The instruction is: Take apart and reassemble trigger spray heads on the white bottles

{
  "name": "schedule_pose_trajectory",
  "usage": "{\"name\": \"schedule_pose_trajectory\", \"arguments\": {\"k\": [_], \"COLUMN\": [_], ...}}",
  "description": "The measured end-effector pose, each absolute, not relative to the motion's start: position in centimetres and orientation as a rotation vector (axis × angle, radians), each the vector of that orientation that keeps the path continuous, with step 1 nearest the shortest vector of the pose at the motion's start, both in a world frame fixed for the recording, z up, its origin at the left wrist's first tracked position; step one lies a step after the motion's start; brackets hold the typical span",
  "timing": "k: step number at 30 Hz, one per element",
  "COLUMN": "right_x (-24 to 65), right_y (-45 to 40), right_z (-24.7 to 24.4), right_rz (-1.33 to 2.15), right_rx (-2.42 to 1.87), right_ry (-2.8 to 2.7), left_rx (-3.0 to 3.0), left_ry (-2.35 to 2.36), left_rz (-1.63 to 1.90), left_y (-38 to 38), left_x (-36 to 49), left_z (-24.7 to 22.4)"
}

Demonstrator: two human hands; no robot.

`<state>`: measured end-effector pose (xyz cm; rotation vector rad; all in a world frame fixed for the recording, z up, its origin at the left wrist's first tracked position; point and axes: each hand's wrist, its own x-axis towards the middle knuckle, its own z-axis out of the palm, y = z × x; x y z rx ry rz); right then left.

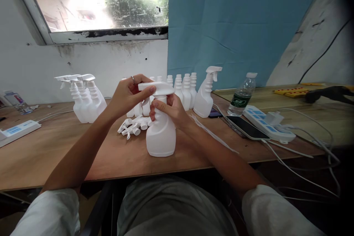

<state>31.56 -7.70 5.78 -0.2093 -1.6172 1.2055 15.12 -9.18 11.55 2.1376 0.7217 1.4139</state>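
Note:
A white spray bottle (161, 138) stands upright near the table's front edge, with a white trigger spray head (163, 88) on its neck. My left hand (132, 94) is closed on the spray head, thumb on its near side and fingers behind. Around the bottle's neck wraps my right hand (173, 110), just below the head. Several loose trigger spray heads (135, 127) lie in a pile left of the bottle. Behind my hands stand several white bottles without heads (187, 90), partly hidden.
Bottles with spray heads stand at the left (85, 99) and right (204, 96). Thin white tubes (210, 132) lie right of my right hand. Further right are a phone (247, 128), a water bottle (242, 97) and a power strip (269, 123) with cables. Another power strip (19, 132) lies far left.

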Motion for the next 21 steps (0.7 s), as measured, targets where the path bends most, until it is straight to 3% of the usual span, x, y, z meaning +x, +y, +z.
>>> {"name": "schedule_pose_trajectory", "arguments": {"k": [8, 13, 21], "right_x": [31.9, 31.7, 32.5], "right_y": [-7.8, -7.5, -6.5], "right_z": [5.9, 6.1, 7.0], "right_rz": [1.252, 1.301, 1.57], "right_rx": [-0.16, -0.168, -0.271], "right_ry": [-1.651, -1.65, -1.825], "left_rx": [2.163, 2.198, 2.175], "left_ry": [0.971, 1.167, 1.273], "left_rz": [1.342, 1.046, 1.134], "left_y": [-10.9, -12.8, -12.0], "left_x": [12.2, 13.3, 14.0], "left_z": [6.3, 2.6, -0.2]}}
